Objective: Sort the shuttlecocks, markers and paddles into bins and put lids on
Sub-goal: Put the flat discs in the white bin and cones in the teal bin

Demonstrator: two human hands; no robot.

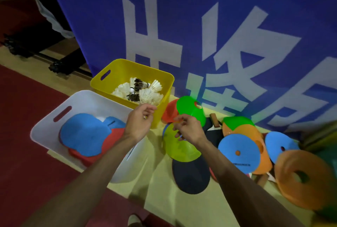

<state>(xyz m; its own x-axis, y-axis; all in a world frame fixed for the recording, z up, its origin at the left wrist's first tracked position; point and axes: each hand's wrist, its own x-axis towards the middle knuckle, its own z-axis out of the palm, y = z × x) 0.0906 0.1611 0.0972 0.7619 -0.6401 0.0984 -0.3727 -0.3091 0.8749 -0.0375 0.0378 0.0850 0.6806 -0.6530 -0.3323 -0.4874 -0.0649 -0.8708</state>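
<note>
A yellow bin [127, 68] holds several white and dark shuttlecocks [144, 91]. In front of it a white bin [45, 126] holds a blue paddle [83, 133] lying on red paddles [113, 135]. My left hand [140, 122] hovers between the two bins, fingers loosely curled, nothing in it. My right hand [189, 130] sits over a yellow-green marker disc [180, 150], fingers curled at its rim; a grip is unclear. A green marker disc [191, 110] tilts up just behind that hand. A dark paddle [191, 175] lies under the yellow-green disc.
To the right lie more marker discs: blue ones [238, 152], orange ones [300, 175] and a red-orange one [169, 111]. A paddle handle [213, 118] pokes out among them. A blue banner [200, 35] stands close behind. Red floor [27, 153] spreads to the left.
</note>
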